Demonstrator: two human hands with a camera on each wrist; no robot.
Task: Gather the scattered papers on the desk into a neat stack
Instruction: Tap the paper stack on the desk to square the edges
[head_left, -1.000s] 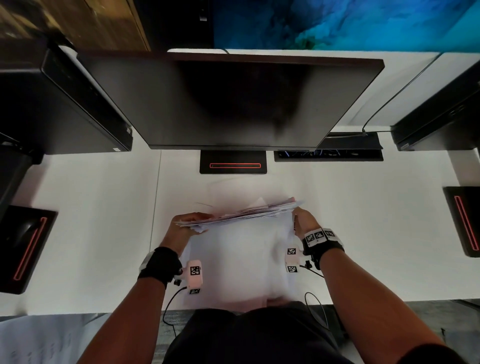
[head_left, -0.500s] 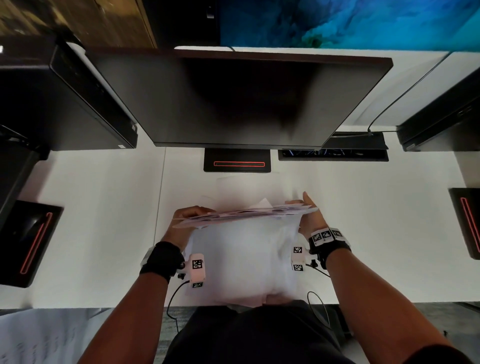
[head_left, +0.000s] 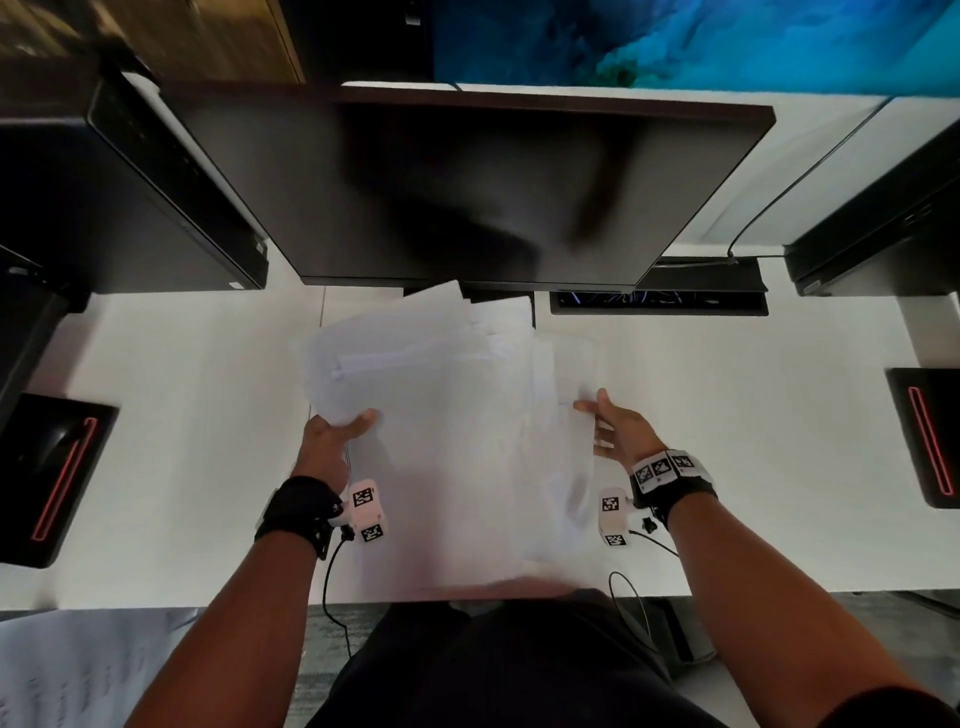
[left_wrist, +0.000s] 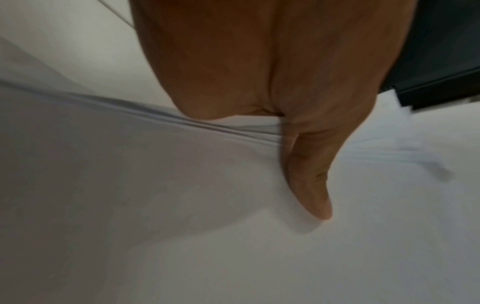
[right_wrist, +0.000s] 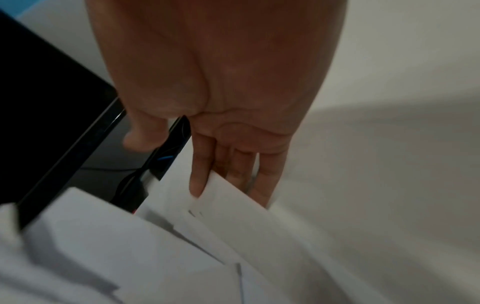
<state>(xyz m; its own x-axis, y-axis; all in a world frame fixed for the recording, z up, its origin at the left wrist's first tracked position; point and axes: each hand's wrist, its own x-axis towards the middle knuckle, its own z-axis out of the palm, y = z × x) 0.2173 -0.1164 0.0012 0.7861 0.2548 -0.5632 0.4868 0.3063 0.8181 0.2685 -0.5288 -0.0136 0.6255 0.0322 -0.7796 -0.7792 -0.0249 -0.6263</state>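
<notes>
white desk (head_left: 197, 441) under a dark monitor (head_left: 467, 187): papers (head_left: 467, 415) lie fanned at the middle. my left hand (head_left: 332, 441) pinches their left edge; my right hand (head_left: 618, 431), fingers straight, touches the right. next, i judge, squaring the uneven far edges.

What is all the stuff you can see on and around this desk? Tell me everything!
White paper sheets: one loose, uneven bundle, desk centre, fanned at the far end.
White desk: one, under everything.
Dark flat monitor: one, black, behind the papers.
Black computer boxes: two, at far left and far right.
Black pads with red lines: two, at the left and right desk edges.
Printed sheets: white, below the desk's near left edge.
Wrist cameras: two, white with black markers.
Left hand: grips the bundle's left edge.
Right hand: straight fingers against the bundle's right edge.
</notes>
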